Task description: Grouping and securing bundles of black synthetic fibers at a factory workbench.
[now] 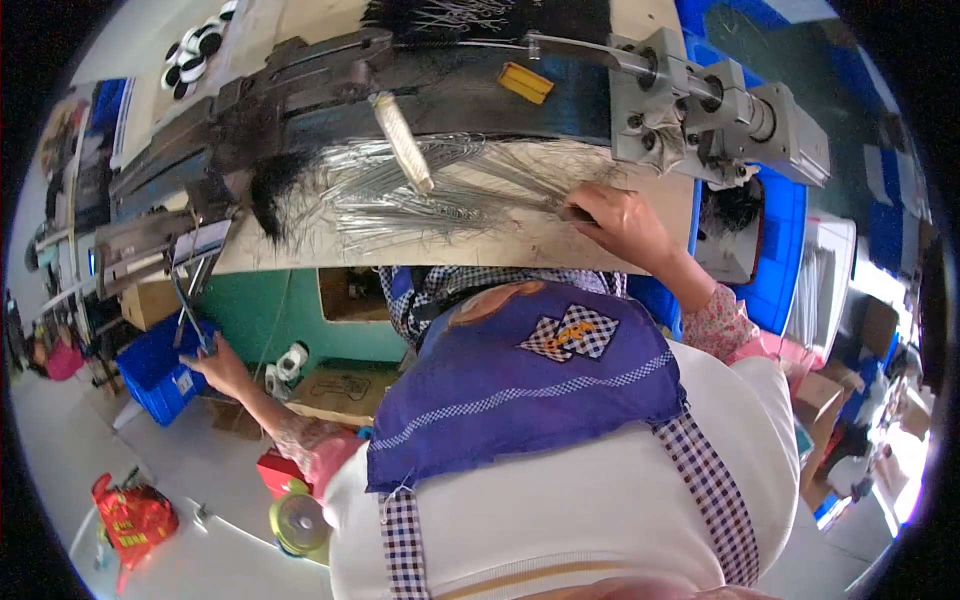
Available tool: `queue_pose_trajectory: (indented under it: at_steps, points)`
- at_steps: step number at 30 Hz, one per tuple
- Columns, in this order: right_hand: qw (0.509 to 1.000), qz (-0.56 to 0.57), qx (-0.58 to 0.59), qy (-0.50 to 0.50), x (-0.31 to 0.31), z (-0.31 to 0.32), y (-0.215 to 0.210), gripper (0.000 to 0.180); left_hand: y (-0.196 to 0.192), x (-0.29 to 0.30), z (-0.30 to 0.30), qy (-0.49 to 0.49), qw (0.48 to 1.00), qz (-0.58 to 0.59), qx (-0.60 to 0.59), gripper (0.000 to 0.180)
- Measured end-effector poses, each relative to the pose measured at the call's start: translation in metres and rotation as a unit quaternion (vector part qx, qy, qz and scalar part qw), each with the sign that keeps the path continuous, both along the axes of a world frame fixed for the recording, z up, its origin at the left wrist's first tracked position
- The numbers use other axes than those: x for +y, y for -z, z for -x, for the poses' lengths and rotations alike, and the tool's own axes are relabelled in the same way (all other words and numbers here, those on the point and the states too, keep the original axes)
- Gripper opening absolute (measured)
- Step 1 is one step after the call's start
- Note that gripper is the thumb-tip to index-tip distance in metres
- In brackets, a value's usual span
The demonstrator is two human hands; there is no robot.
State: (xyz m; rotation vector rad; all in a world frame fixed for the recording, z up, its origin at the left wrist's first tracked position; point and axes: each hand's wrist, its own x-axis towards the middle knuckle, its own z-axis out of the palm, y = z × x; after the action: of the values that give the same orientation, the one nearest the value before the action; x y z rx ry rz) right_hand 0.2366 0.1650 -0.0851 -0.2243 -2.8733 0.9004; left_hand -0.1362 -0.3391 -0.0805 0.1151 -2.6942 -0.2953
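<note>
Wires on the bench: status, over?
Right hand at wires, grip unclear. Left hand low at left, grip unclear. Wires fanned loosely. Pale bar overlaps them.

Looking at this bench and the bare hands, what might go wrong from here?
The right hand is bare at the ends of the thin metal wires, so a sharp tip might prick a finger.
The wires lie loose and criss-crossed, so pulling some could tangle or drag others.
The pile lies near the front edge of the bench; stray wires could slip off.
</note>
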Motion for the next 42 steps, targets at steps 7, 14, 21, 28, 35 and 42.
queue_pose_trajectory:
  at_steps: [7, 14, 21, 28, 35, 42]
  points:
    - [0.986, 0.055, -0.011, 0.154, -0.012, -0.008, -0.037, 0.018, 0.008, 0.106, -0.056, 0.172, 0.981, 0.042, 0.078, 0.066]
    - [0.985, -0.099, 0.134, 0.053, 0.004, 0.015, -0.170, 0.017, -0.125, 0.322, -0.171, 0.730, 0.563, -0.379, -0.078, 0.075]
    - [0.986, 0.066, 0.112, 0.102, 0.002, 0.074, -0.193, 0.021, -0.089, 0.293, -0.159, 0.603, 0.581, -0.387, -0.385, 0.028]
    - [0.945, -0.271, 0.184, 0.002, 0.053, 0.106, -0.124, 0.015, -0.056, 0.303, -0.139, 0.602, 0.649, -0.359, -0.295, 0.023]
    - [0.946, -0.269, 0.182, -0.015, 0.045, 0.135, -0.110, 0.017, -0.109, 0.347, -0.173, 0.339, 0.270, -0.734, -0.524, 0.017]
    - [0.948, -0.260, 0.178, -0.032, 0.030, 0.132, -0.115, 0.015, -0.128, 0.290, -0.085, 0.177, -0.105, -0.848, -0.488, 0.019]
